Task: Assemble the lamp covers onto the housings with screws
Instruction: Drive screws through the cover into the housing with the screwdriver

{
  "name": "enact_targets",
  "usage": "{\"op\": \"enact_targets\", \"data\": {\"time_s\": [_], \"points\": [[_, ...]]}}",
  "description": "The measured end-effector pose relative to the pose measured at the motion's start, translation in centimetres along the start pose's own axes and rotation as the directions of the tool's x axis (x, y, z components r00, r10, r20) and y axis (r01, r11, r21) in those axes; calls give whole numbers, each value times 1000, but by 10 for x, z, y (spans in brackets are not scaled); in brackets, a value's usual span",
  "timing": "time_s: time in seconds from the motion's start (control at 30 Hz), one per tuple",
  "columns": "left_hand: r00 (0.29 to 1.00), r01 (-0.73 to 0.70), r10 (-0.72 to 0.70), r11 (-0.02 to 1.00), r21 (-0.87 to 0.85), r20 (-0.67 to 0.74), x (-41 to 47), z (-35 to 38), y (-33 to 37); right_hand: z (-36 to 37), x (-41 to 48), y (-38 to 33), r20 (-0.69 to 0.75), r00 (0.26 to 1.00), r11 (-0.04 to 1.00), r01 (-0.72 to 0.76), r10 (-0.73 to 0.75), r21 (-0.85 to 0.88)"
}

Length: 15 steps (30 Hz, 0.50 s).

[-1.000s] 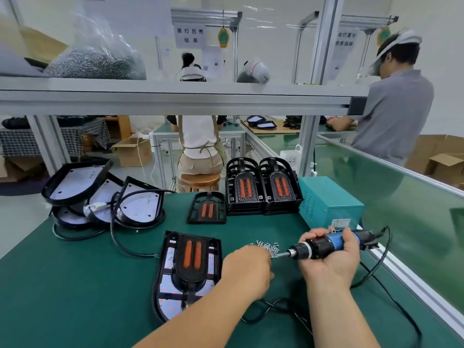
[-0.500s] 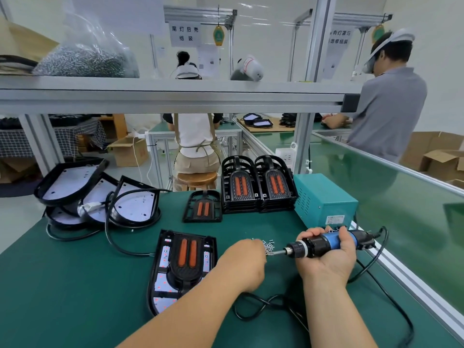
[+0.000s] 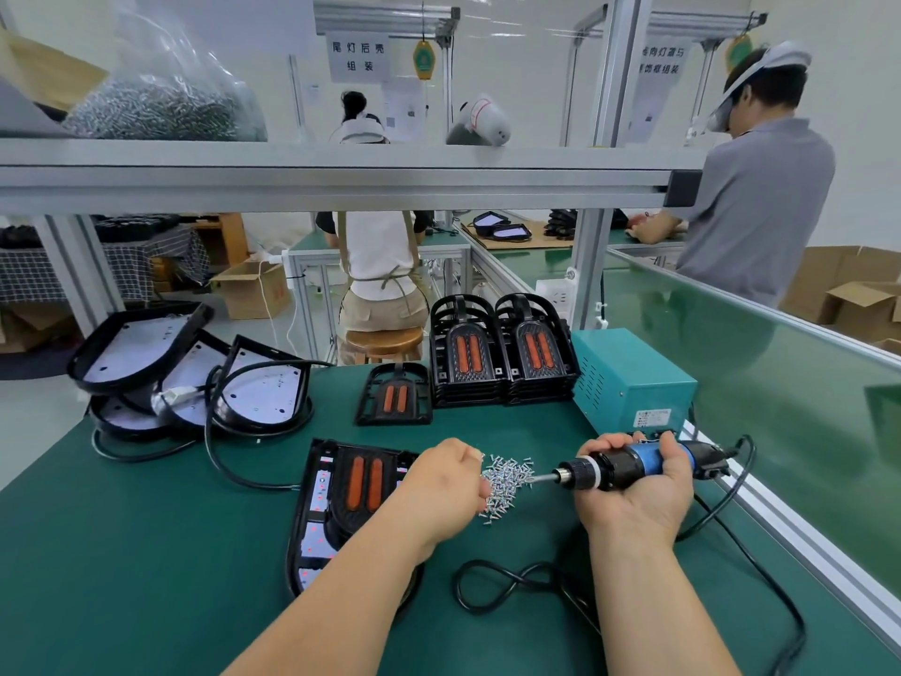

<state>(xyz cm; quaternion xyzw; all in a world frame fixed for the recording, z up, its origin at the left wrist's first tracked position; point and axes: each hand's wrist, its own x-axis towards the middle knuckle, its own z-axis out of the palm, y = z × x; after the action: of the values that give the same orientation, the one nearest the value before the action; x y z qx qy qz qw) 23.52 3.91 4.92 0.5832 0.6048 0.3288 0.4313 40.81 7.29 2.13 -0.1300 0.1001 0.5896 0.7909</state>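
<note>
A loose pile of small silver screws [image 3: 508,479] lies on the green bench mat [image 3: 146,553]. The left hand [image 3: 446,487] sits at the pile's left edge with its fingers curled under. Its fingertips are hidden behind its own back, so I cannot tell whether it pinches a screw. Right of the pile, the right hand [image 3: 638,500] grasps a blue-and-black electric screwdriver [image 3: 629,463], whose bit reaches the pile. Left of the pile lies a black lamp housing with an orange-striped cover [image 3: 361,480], its near end covered by the left forearm. Beyond the pile stand two stacks of black orange-striped covers [image 3: 502,353]. Nearer than the pile, the black cable [image 3: 512,583] runs out of frame.
</note>
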Motion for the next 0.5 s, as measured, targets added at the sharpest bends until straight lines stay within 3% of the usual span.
{"op": "enact_targets", "data": {"time_s": [0.5], "points": [[984, -144, 149, 988, 53, -95, -9, 23, -23, 6, -5, 4, 3, 999, 997, 48, -48, -63]]}}
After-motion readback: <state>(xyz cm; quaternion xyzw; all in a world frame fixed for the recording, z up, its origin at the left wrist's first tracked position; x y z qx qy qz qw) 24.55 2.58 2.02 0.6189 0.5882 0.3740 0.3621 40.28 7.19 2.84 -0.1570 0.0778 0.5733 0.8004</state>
